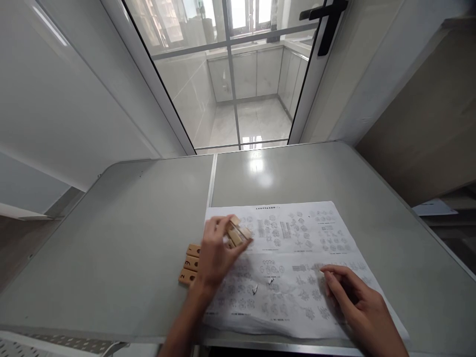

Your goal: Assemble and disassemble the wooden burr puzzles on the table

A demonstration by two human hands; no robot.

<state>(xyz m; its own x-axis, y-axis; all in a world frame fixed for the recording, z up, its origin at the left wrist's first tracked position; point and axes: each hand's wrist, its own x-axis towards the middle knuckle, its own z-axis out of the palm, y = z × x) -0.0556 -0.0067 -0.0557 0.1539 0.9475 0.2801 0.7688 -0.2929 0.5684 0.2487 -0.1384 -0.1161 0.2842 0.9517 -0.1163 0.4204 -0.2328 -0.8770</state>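
left hand point(215, 252), wooden piece point(235, 237): blurred | numbered blocks point(190, 263): partly hidden | sheet point(297, 255): print too small

A cluster of pale wooden pieces point(235, 238), blurred, sits tilted in the left hand point(217, 245) over the left part of a creased, printed white sheet point(286, 254) near the counter's point(130, 238) front edge. Left of the sheet, brown numbered tiles point(190, 263) lie in a row, partly hidden.
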